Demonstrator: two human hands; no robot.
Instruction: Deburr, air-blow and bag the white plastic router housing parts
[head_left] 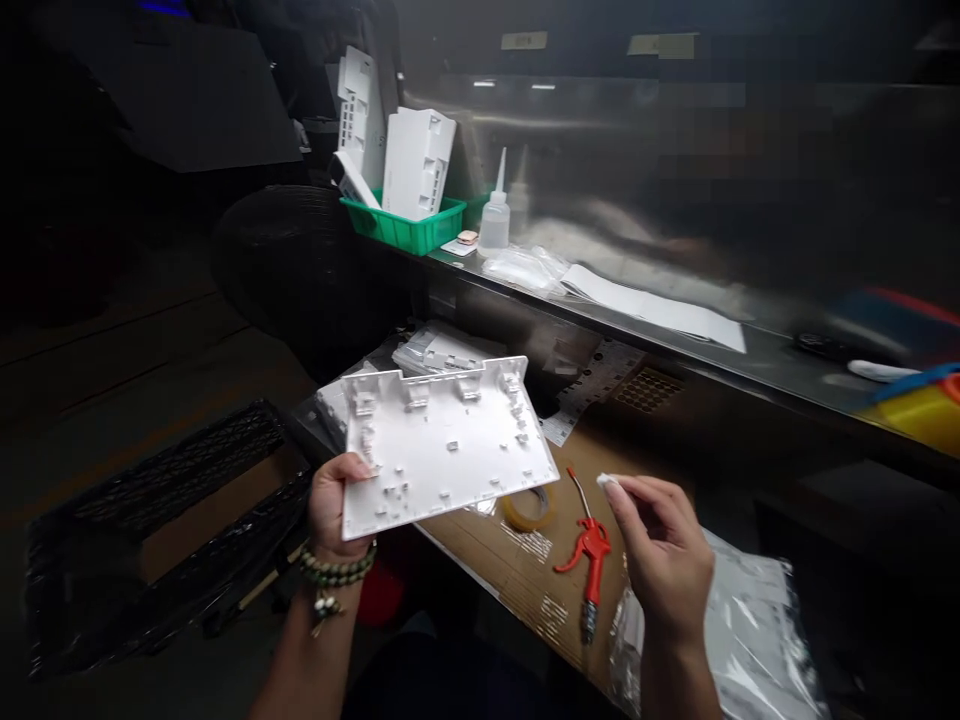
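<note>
My left hand (341, 508) grips the left edge of a white plastic panel (442, 455), its thumb on the inner face. Small clips and posts stand up from that face, which is turned toward me. To the right, my right hand (660, 535) pinches a small white wad (606, 481) between thumb and fingers, apart from the panel. Between the panel and my right hand, a red air blow gun (594, 548) lies on the cardboard (517, 590). A roll of yellowish tape (529, 508) is partly hidden under the panel's lower right corner.
A steel shelf (757, 375) carries a green bin (420, 235) of white panels, a dropper bottle (494, 222) and white sheets (656, 305). Plastic-wrapped items (757, 620) lie at lower right. A black plastic-lined crate (82, 560) stands at left.
</note>
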